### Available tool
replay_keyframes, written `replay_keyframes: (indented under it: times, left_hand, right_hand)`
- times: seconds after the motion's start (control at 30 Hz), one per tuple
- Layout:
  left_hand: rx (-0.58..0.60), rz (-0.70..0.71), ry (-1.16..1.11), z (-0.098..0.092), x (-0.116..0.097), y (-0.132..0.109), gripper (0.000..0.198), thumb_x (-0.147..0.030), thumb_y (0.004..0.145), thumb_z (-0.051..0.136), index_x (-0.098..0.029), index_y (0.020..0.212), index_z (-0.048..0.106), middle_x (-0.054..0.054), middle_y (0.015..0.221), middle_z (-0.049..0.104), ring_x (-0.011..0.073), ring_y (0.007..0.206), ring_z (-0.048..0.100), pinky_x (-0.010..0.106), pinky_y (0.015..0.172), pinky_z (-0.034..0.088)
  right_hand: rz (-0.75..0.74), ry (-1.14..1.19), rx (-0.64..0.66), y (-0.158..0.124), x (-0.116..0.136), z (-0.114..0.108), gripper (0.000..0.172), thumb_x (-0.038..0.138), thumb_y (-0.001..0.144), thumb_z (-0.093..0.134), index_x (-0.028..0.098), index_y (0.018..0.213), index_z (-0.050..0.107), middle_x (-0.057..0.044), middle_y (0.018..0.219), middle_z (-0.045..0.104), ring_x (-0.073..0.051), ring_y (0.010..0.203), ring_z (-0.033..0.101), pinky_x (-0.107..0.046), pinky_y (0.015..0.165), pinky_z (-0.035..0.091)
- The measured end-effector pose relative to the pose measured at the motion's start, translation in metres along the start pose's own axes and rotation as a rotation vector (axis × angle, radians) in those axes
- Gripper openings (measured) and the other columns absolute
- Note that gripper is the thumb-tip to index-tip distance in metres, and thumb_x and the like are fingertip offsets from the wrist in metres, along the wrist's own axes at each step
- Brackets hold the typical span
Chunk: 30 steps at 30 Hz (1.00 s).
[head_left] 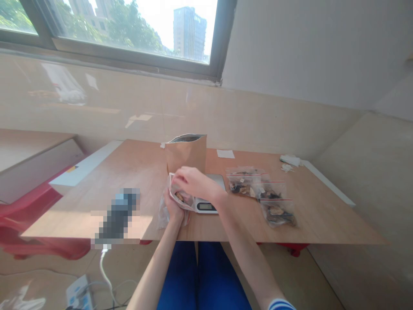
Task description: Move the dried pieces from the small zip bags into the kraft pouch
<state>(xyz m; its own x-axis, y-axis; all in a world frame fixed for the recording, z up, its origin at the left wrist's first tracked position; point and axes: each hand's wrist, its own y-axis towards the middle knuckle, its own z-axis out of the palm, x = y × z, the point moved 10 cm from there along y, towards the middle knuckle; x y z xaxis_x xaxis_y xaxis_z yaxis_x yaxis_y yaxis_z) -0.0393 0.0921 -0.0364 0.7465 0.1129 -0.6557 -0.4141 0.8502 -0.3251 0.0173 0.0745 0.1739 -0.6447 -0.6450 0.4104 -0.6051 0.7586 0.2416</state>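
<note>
My left hand (173, 207) grips a small clear zip bag (179, 194) with dark and tan dried pieces inside, holding it over the left end of a small digital scale (208, 202). My right hand (193, 181) is curled over the bag's open top, fingers pinched at its rim. An open brown paper stand-up pouch (187, 153) stands just behind the hands. To the right lie several filled zip bags (261, 191) with red seal strips, spread on the wooden table (129, 172).
A blurred dark object (116, 215) lies at the table's front left, with a white cable (106, 271) running down to a power strip on the floor. Paper scraps (225, 153) and white bits (290, 161) rest near the far edge. Red plastic stools sit under the table.
</note>
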Motion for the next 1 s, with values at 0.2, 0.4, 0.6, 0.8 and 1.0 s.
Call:
replay_keyframes:
  times: [0.2, 0.4, 0.6, 0.8, 1.0]
  left_hand:
    - [0.082, 0.108, 0.018, 0.005, -0.005, 0.004, 0.034, -0.039, 0.084, 0.041, -0.015, 0.082, 0.064, 0.003, 0.076, 0.067, 0.0147, 0.077, 0.063, 0.027, 0.078, 0.048]
    - [0.144, 0.191, 0.168, 0.01, -0.009, 0.004, 0.034, -0.043, 0.079, 0.049, -0.015, 0.089, 0.067, 0.005, 0.09, 0.069, 0.0195, 0.089, 0.063, 0.035, 0.089, 0.045]
    - [0.136, 0.285, 0.309, 0.01, -0.019, 0.001, 0.033, -0.042, 0.083, 0.048, -0.019, 0.092, 0.068, 0.005, 0.095, 0.069, 0.0202, 0.098, 0.061, 0.035, 0.094, 0.042]
    - [0.152, 0.309, 0.409, 0.017, -0.025, -0.005, 0.034, -0.04, 0.084, 0.045, -0.016, 0.085, 0.069, 0.008, 0.09, 0.07, 0.0224, 0.095, 0.062, 0.035, 0.092, 0.043]
    - [0.118, 0.298, 0.464, 0.017, -0.028, -0.008, 0.031, -0.036, 0.086, 0.044, -0.016, 0.087, 0.068, 0.01, 0.094, 0.07, 0.025, 0.096, 0.062, 0.039, 0.091, 0.043]
  right_hand:
    - [0.178, -0.062, 0.181, -0.021, -0.041, 0.076, 0.02, 0.007, 0.082, 0.049, 0.012, 0.094, 0.063, -0.011, 0.096, 0.061, -0.02, 0.092, 0.057, -0.028, 0.078, 0.042]
    - [0.09, -0.019, 0.213, -0.023, -0.06, 0.099, 0.014, 0.011, 0.073, 0.06, 0.016, 0.087, 0.059, -0.008, 0.096, 0.057, -0.021, 0.092, 0.053, -0.034, 0.083, 0.043]
    - [0.014, 0.045, 0.191, -0.029, -0.062, 0.096, 0.012, 0.009, 0.072, 0.059, 0.015, 0.082, 0.056, -0.01, 0.1, 0.056, -0.02, 0.092, 0.052, -0.031, 0.081, 0.043]
    - [0.023, -0.042, 0.346, -0.037, -0.061, 0.103, 0.008, 0.007, 0.076, 0.053, 0.014, 0.077, 0.057, -0.009, 0.092, 0.06, -0.018, 0.081, 0.056, -0.028, 0.073, 0.046]
    - [0.061, -0.206, 0.383, -0.038, -0.055, 0.109, 0.014, 0.005, 0.076, 0.054, 0.011, 0.085, 0.063, -0.017, 0.107, 0.06, -0.026, 0.102, 0.057, -0.034, 0.085, 0.047]
